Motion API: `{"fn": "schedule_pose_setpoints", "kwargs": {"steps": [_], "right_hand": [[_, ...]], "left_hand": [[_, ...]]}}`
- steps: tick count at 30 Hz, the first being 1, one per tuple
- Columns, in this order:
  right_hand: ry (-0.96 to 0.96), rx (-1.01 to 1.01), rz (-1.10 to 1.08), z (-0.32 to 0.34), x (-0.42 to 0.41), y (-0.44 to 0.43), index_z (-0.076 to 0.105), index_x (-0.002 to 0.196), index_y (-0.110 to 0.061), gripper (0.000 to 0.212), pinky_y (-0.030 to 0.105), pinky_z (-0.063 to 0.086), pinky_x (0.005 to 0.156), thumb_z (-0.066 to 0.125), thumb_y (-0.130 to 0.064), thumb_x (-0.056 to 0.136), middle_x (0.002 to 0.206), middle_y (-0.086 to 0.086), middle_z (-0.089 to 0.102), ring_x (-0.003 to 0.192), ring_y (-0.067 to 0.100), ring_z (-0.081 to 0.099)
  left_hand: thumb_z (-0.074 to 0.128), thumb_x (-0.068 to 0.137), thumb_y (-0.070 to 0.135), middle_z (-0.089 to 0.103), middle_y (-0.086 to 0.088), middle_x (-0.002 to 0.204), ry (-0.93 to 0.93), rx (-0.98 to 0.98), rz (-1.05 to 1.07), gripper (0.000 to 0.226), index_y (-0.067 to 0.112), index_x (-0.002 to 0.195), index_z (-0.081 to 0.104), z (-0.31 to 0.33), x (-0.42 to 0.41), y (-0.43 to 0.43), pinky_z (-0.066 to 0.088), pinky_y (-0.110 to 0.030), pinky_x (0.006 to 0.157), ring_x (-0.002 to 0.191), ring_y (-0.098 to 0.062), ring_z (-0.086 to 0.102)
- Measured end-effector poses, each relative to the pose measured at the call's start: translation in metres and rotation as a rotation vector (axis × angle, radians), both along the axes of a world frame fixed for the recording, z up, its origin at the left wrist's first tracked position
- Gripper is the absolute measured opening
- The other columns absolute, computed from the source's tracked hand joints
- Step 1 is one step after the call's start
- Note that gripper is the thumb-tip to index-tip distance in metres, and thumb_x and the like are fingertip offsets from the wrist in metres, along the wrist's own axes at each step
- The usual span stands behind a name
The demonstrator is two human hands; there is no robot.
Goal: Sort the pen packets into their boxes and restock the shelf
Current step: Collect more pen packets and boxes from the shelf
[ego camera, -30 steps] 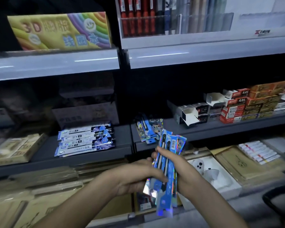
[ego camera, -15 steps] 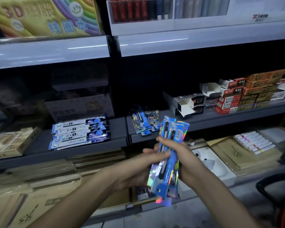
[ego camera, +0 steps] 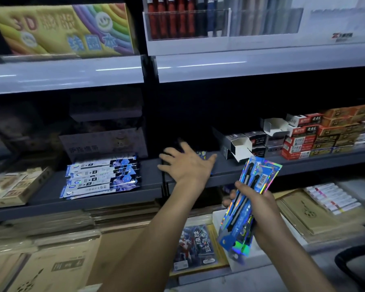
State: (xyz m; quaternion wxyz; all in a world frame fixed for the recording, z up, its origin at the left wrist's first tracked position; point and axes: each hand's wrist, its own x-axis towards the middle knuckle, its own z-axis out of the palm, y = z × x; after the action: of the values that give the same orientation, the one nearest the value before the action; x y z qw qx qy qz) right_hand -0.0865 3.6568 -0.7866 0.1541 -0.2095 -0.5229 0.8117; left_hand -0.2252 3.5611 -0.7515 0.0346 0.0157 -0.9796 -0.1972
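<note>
My right hand (ego camera: 259,209) grips a stack of blue holographic pen packets (ego camera: 248,205), tilted with the top leaning right, in front of the middle shelf (ego camera: 303,163). My left hand (ego camera: 187,163) reaches over that shelf's edge with fingers spread and holds nothing. It covers the blue packets lying on the shelf; only a corner of one (ego camera: 202,153) shows. To the left on the same level lie several white and blue pen packets (ego camera: 102,178). An open white and black box (ego camera: 238,146) stands on the shelf to the right of my left hand.
Red and orange small boxes (ego camera: 316,133) are stacked at the right of the shelf. A cardboard box (ego camera: 15,184) sits at the far left. Brown envelopes (ego camera: 57,260), a picture pack (ego camera: 196,247) and white marker pens (ego camera: 333,197) fill the lower level. Pens stand in a clear rack (ego camera: 188,22) above.
My left hand has let go of the packet stack and reached forward onto the shelf. The right hand alone now holds the stack, lower and tilted to the right.
</note>
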Motion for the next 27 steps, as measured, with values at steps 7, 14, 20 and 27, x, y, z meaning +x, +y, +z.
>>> {"fn": "schedule_pose_setpoints", "kwargs": {"steps": [7,14,20,27], "right_hand": [[-0.037,0.006,-0.006,0.005,-0.004,0.005,0.063,0.093,-0.007,0.009,0.041,0.056,0.07,0.065,-0.012,0.1,0.066,0.009,0.068,0.059,0.027,0.073],[-0.058,-0.018,0.01,0.005,-0.008,0.005,0.064,0.101,-0.003,0.011,0.038,0.057,0.066,0.066,-0.013,0.099,0.071,0.012,0.07,0.061,0.028,0.075],[-0.06,-0.032,0.0,0.007,-0.009,0.008,0.065,0.106,-0.002,0.014,0.042,0.058,0.069,0.066,-0.014,0.099,0.072,0.012,0.072,0.064,0.028,0.076],[-0.049,-0.012,0.027,0.006,-0.014,0.011,0.065,0.109,0.002,0.021,0.042,0.061,0.069,0.067,-0.016,0.099,0.076,0.014,0.075,0.067,0.029,0.077]], "left_hand": [[0.039,0.092,0.077,0.022,-0.017,0.162,0.129,-0.216,-0.114,0.077,0.024,0.146,0.051,-0.026,0.004,-0.002,0.021,-0.068,0.115,0.15,-0.045,0.016],[0.052,0.088,0.073,0.03,-0.022,0.154,0.178,-0.121,-0.05,0.082,0.017,0.147,0.04,-0.021,0.017,-0.008,0.037,-0.062,0.108,0.139,-0.047,0.033],[0.042,0.091,0.074,0.02,-0.031,0.161,-0.122,-0.174,0.111,0.101,0.002,0.158,0.021,-0.005,-0.017,0.01,0.025,-0.068,0.115,0.145,-0.052,0.026],[0.025,0.11,0.043,0.028,-0.018,0.161,-0.061,-0.347,-0.064,0.055,0.015,0.157,0.023,-0.027,-0.016,0.002,0.026,-0.064,0.115,0.144,-0.054,0.026]]}}
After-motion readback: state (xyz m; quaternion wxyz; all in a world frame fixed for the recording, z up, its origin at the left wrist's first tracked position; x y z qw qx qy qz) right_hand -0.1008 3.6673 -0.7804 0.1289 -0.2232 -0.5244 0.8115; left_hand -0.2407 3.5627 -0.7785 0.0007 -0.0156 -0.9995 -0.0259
